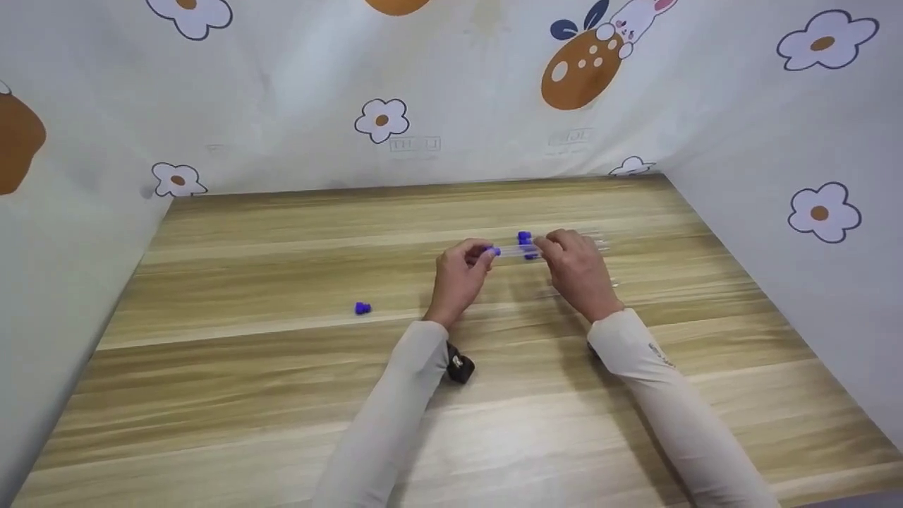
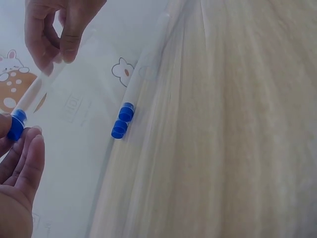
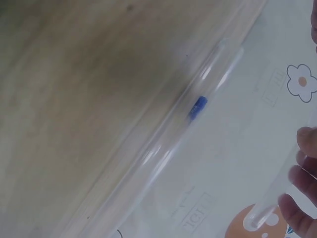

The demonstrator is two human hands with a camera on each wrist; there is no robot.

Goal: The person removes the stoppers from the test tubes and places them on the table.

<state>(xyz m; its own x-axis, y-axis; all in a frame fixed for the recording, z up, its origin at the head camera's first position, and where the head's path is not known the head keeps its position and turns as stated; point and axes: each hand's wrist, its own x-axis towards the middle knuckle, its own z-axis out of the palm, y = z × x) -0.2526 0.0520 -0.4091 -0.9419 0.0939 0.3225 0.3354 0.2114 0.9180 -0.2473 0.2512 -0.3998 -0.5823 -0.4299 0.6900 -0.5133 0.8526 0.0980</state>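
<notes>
My left hand pinches the blue-purple stopper at one end of a clear test tube. Thumb and fingers of my right hand grip the glass farther along, and the tube is held above the table. Behind it lie several stoppered tubes, their purple stoppers side by side and their glass partly hidden by the right hand. Below that hand, a clear tube lies on the table, with no stopper seen on it. One loose purple stopper sits left of my left hand.
The wood-grain table is bounded by pale patterned sheeting at the back and sides. A black wrist device is strapped at the left sleeve.
</notes>
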